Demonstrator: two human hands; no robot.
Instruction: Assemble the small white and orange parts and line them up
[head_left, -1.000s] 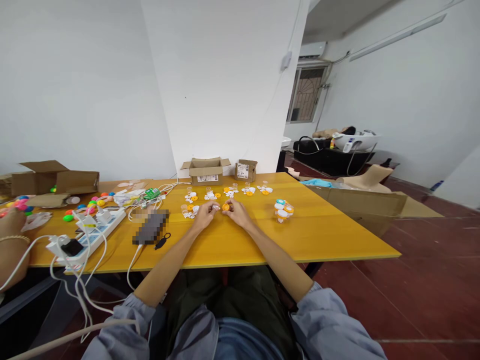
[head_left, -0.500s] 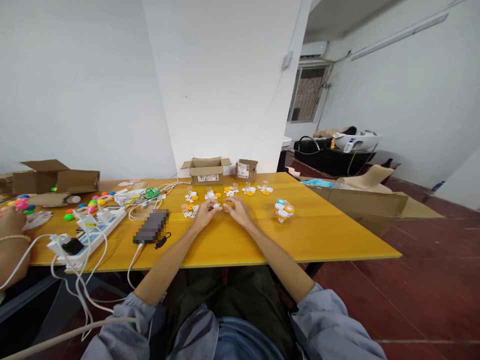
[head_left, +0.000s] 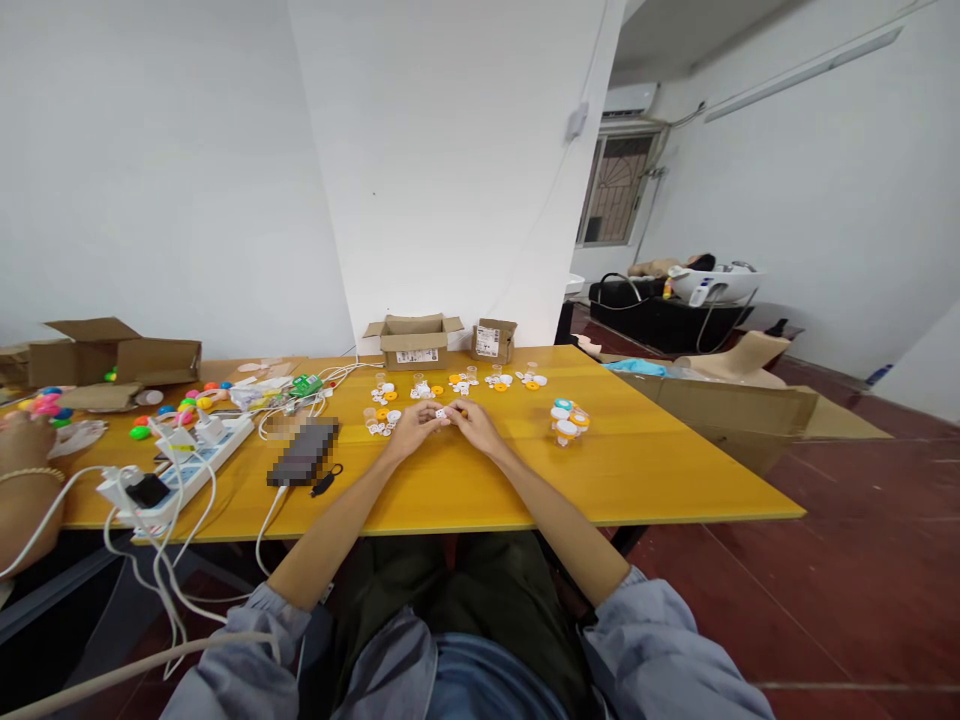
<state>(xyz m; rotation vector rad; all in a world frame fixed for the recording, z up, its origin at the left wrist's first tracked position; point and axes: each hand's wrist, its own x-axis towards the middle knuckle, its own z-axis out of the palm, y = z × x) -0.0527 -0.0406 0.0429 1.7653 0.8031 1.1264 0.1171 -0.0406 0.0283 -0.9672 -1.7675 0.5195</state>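
Observation:
A small white plastic disc (head_left: 441, 413) with dark holes or marks is pinched in the fingertips of my left hand (head_left: 414, 430). Against its other side sit the curled fingers of my right hand (head_left: 474, 430); what lies inside them is too small and covered to make out. Beyond my hands, small piles of white discs (head_left: 459, 386), orange rings (head_left: 532, 385) and clear cups (head_left: 380, 380) run along the table. To the right stands a cluster of clear cups with white, orange and blue tops (head_left: 568, 424).
Two cardboard boxes (head_left: 414, 350) stand against the wall. On the left are a power strip (head_left: 191, 480) with white cables, a dark pixelated device (head_left: 302, 455), coloured balls (head_left: 140, 432) and another person's hand (head_left: 26, 445). The yellow table's front edge (head_left: 465, 528) is close to my lap.
My right hand has closed in to the left, and its fingertips now meet the white disc in my left hand. The piles and the cup cluster stay put.

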